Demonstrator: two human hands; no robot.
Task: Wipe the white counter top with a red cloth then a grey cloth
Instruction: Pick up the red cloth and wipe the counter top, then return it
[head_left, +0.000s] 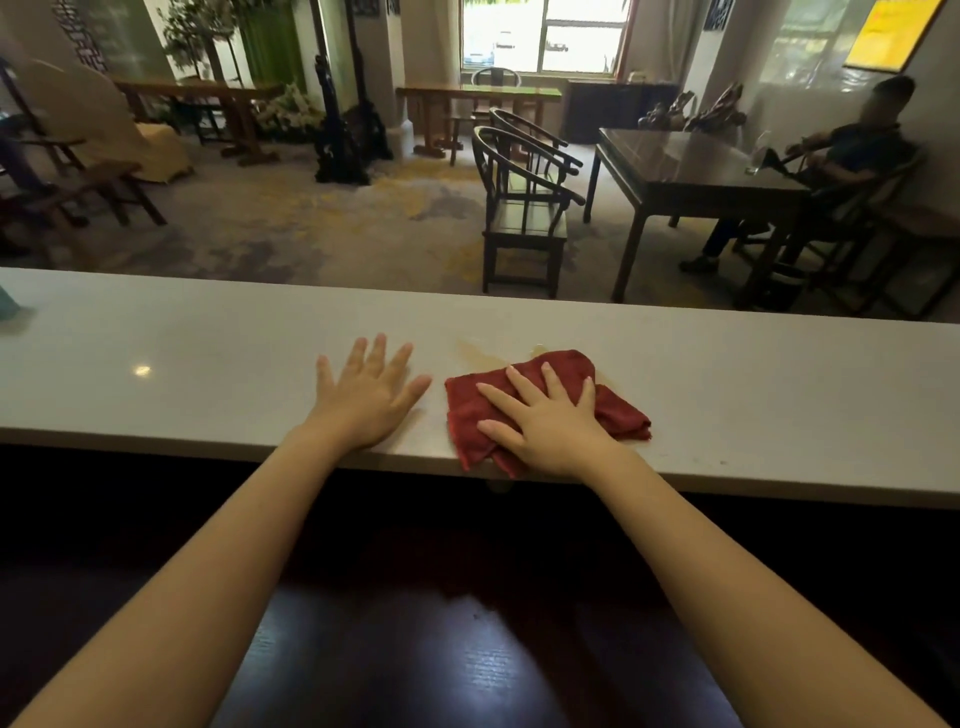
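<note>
The white counter top (753, 384) runs across the view from left to right. A crumpled red cloth (566, 371) lies on it near the front edge, right of centre. My right hand (545, 421) presses flat on the cloth with fingers spread. My left hand (366, 392) rests flat on the bare counter just left of the cloth, fingers apart and holding nothing. A faint brownish wet smear (480, 353) shows on the counter just behind the cloth. No grey cloth is in view.
A bluish object (8, 306) sits at the counter's far left edge. Below the counter, close to me, is a dark glossy wooden surface (467, 649). Beyond the counter are dark wooden chairs (524, 208), tables, and a seated person (852, 161) at the right.
</note>
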